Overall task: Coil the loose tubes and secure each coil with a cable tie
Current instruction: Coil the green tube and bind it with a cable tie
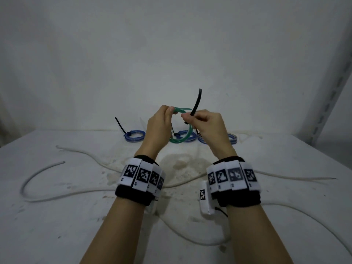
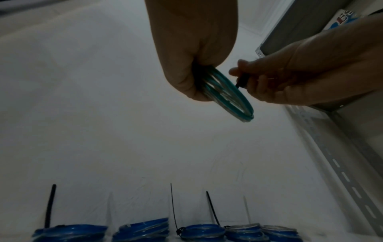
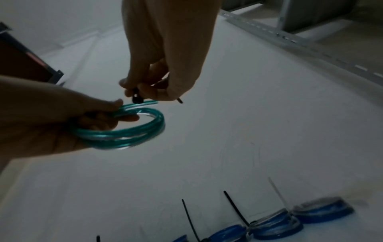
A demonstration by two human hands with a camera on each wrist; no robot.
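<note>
My left hand [image 1: 167, 113] grips a coil of green tube [image 1: 187, 133] at its top and holds it up above the table; the same green coil [image 3: 132, 131] hangs below the fingers in the right wrist view. My right hand [image 1: 192, 119] pinches a black cable tie [image 1: 196, 103] just right of the coil's top, with the tie's long end pointing up. In the left wrist view the tie's short black end [image 2: 241, 81] sticks out of the right hand's fingers, close to the green coil [image 2: 234, 98]. I cannot tell whether the tie passes through the coil.
Several blue coils [image 1: 134, 137] with cable ties standing up lie in a row at the back of the white table [image 1: 57, 225]. Loose clear tubes [image 1: 43, 171] snake across the table near my forearms. A slotted metal shelf post [image 1: 327, 103] stands at the right.
</note>
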